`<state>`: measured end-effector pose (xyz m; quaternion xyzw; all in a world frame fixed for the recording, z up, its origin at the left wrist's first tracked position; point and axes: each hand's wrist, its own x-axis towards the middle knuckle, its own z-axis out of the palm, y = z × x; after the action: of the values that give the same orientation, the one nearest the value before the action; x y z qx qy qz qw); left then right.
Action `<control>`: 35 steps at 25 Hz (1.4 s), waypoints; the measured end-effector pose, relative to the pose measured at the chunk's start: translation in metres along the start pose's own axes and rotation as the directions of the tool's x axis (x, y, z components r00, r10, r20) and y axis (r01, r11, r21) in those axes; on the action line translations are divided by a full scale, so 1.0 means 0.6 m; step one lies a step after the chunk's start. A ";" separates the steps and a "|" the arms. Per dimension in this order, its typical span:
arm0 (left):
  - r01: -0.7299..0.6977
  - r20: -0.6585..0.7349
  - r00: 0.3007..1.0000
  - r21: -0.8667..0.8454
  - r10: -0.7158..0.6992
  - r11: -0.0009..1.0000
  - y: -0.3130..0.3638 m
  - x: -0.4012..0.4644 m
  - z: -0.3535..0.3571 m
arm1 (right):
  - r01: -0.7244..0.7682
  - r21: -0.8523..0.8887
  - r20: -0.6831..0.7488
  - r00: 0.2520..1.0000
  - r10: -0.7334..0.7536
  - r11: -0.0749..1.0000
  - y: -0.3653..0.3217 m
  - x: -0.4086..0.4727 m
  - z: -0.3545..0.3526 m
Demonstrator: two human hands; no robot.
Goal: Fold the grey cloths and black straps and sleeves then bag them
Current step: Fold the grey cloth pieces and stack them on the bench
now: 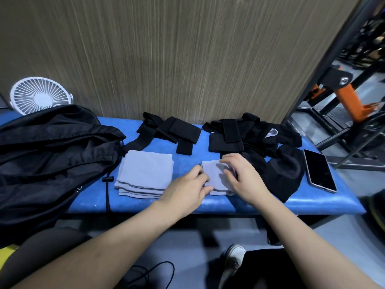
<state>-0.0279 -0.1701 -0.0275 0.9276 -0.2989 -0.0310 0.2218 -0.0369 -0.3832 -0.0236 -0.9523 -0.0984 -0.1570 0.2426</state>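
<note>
A small grey cloth [214,174] lies on the blue bench [187,202] between my hands. My left hand [190,185] pinches its left edge. My right hand [239,176] grips its right side, fingers curled over the fabric. To the left sits a stack of folded grey cloths [144,174]. Black straps [170,131] lie at the back middle. A pile of black straps and sleeves [250,134] lies at the back right, with a black sleeve [285,174] just right of my right hand. A black drawstring bag [50,151] slumps on the left.
A phone [319,170] lies face up at the bench's right end. A white fan [40,94] stands behind the bag against the wood-grain wall. Gym equipment with orange parts [350,97] fills the right. My shoe [235,257] and a cable are on the floor below.
</note>
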 end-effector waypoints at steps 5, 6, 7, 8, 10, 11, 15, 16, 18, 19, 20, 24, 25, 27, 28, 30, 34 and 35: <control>-0.069 -0.119 0.989 0.145 0.087 0.987 0.001 0.019 0.006 | -0.049 -0.312 0.295 0.944 0.146 0.949 0.022 -0.019 0.024; -0.081 -0.105 0.990 0.157 0.098 0.984 0.000 0.024 0.006 | -0.039 -0.338 0.298 0.943 0.147 0.940 0.023 -0.024 0.028; -0.075 -0.068 0.994 0.159 0.087 0.984 0.001 0.029 0.004 | -0.037 -0.344 0.305 0.941 0.149 0.938 0.024 -0.025 0.029; -0.058 -0.023 0.998 0.155 0.062 0.986 0.001 0.033 0.002 | -0.053 -0.327 0.309 0.938 0.160 0.943 0.024 -0.024 0.027; -0.030 0.016 0.999 0.135 0.028 0.990 0.003 0.041 -0.003 | -0.122 -0.239 0.258 0.948 0.184 0.963 0.022 -0.019 0.016; -0.022 0.004 1.000 0.123 0.022 0.992 0.003 0.042 -0.004 | -0.147 -0.208 0.190 0.964 0.188 0.967 0.018 -0.017 0.009; 0.072 -0.047 0.997 0.106 -0.067 0.992 0.008 0.039 -0.003 | -0.190 -0.244 0.145 0.962 0.230 0.951 0.008 -0.026 -0.024; 0.099 -0.043 0.995 0.108 -0.094 0.989 0.010 0.039 -0.001 | -0.192 -0.249 0.192 0.951 0.243 0.949 0.004 -0.029 -0.028; 0.125 -0.036 0.992 0.110 -0.122 0.986 0.014 0.041 -0.001 | -0.196 -0.199 0.224 0.945 0.239 0.960 -0.001 -0.033 -0.027; 0.131 -0.027 0.991 0.088 -0.129 0.987 0.015 0.043 -0.002 | -0.207 -0.125 0.211 0.950 0.230 0.970 -0.005 -0.033 -0.025; 0.139 -0.013 0.990 0.033 -0.139 0.990 0.015 0.044 -0.004 | -0.221 -0.020 0.186 0.957 0.221 0.975 -0.009 -0.033 -0.022; 0.159 0.007 0.986 -0.346 -0.167 0.925 0.023 0.040 0.000 | -0.239 0.320 0.053 0.971 0.235 0.917 -0.018 -0.030 -0.016; 0.165 -0.006 0.983 -0.396 -0.183 0.903 0.026 0.038 -0.002 | -0.251 0.379 0.022 0.965 0.263 0.890 -0.022 -0.029 -0.017; 0.189 -0.019 0.974 -0.480 -0.226 0.857 0.026 0.041 -0.001 | -0.259 0.524 0.001 0.953 0.304 0.811 -0.029 -0.024 -0.021; 0.210 -0.011 0.967 -0.536 -0.255 0.818 0.025 0.044 -0.001 | -0.251 0.594 -0.004 0.949 0.315 0.764 -0.033 -0.021 -0.024; 0.246 0.050 0.954 -0.697 -0.296 0.674 0.023 0.050 -0.005 | -0.232 0.680 -0.020 0.942 0.334 0.696 -0.045 -0.018 -0.036; 0.173 0.094 0.967 -0.923 -0.236 0.342 0.010 0.052 -0.031 | -0.193 0.698 -0.073 0.939 0.336 0.690 -0.062 -0.006 -0.047; 0.144 0.063 0.969 -0.929 -0.238 0.340 0.007 0.050 -0.043 | -0.206 0.702 -0.057 0.938 0.343 0.681 -0.062 -0.001 -0.046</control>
<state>-0.0007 -0.1797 -0.0004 0.6697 -0.1094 -0.1806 0.7120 -0.0542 -0.3647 0.0150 -0.7793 0.0180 -0.1584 0.6060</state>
